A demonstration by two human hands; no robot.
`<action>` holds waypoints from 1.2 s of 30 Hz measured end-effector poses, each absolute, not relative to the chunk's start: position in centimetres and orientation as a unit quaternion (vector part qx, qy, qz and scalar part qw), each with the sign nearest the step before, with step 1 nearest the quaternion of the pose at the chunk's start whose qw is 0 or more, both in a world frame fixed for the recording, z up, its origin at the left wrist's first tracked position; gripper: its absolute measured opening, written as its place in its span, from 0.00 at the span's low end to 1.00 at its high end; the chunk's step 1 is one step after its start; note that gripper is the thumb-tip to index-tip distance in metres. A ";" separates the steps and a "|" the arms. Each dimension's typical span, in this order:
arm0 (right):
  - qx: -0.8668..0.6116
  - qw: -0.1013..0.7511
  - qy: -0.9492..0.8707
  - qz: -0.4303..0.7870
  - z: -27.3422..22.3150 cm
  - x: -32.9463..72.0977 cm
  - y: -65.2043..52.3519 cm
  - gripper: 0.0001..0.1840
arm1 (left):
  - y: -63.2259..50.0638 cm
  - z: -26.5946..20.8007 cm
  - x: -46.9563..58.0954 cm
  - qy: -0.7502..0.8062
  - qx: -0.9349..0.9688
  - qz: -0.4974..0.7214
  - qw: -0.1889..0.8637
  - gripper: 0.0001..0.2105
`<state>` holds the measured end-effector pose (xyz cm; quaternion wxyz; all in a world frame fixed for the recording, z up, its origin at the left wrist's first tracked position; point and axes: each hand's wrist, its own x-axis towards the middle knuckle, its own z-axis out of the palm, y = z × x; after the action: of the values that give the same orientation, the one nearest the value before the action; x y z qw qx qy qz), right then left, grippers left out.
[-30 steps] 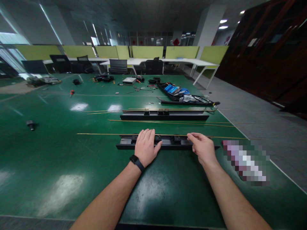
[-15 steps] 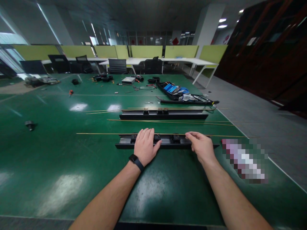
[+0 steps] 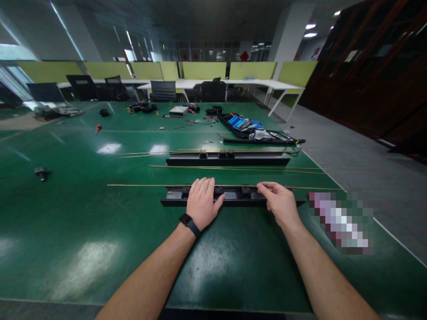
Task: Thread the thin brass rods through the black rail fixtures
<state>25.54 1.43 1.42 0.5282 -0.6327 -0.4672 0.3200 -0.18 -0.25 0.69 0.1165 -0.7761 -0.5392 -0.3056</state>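
gold rods (image 3: 173, 166) beyond right hand (image 3: 280, 200), far rail (image 3: 200, 162)

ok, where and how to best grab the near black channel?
Probably pinch the near black channel by its near wall at the left end, coming from the left: that end sticks out past the left hand, and the open top leaves a raised wall to grip. The thin brass-coloured rod runs along the far side, away from that wall.

Golden rod (image 3: 160, 185), 2 black rails (image 3: 250, 203) (grey inside), green tabletop (image 3: 100, 218)
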 end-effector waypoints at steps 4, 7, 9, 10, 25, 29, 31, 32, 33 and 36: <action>-0.644 0.532 -0.441 0.327 1.4 25.5 1.7 0.26 | -0.3 0.8 -0.2 -0.540 -0.777 -0.302 0.120 0.26; -0.645 0.545 -0.419 0.335 1.6 25.5 1.8 0.25 | -0.3 0.9 -0.2 -0.539 -0.776 -0.302 0.122 0.26; -0.638 0.557 -0.405 0.345 1.6 25.5 1.8 0.25 | -0.3 0.8 -0.2 -0.540 -0.776 -0.303 0.122 0.26; -0.634 0.563 -0.399 0.349 1.6 25.5 1.8 0.25 | -0.3 0.8 -0.2 -0.540 -0.776 -0.302 0.122 0.26; -0.646 0.529 -0.445 0.324 1.7 25.3 1.5 0.25 | -0.3 0.8 -0.2 -0.542 -0.775 -0.302 0.121 0.26; -0.650 0.538 -0.424 0.329 1.5 25.4 1.8 0.24 | -0.3 0.8 -0.2 -0.540 -0.777 -0.302 0.119 0.26; -0.648 0.547 -0.413 0.333 1.5 25.4 1.8 0.24 | -0.3 0.7 -0.3 -0.540 -0.777 -0.303 0.117 0.25; -0.646 0.551 -0.408 0.335 1.5 25.4 1.8 0.25 | -0.3 0.7 -0.3 -0.540 -0.777 -0.303 0.116 0.25; -0.643 0.557 -0.402 0.338 1.5 25.4 1.8 0.25 | -0.3 0.7 -0.3 -0.540 -0.776 -0.303 0.116 0.25; -0.632 0.567 -0.398 0.346 1.5 25.5 1.7 0.26 | -0.3 0.7 -0.3 -0.540 -0.776 -0.304 0.118 0.26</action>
<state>25.46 1.74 1.53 0.5671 -0.6323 -0.3984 0.3462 -0.26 -0.29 0.72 0.1182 -0.7759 -0.5399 -0.3041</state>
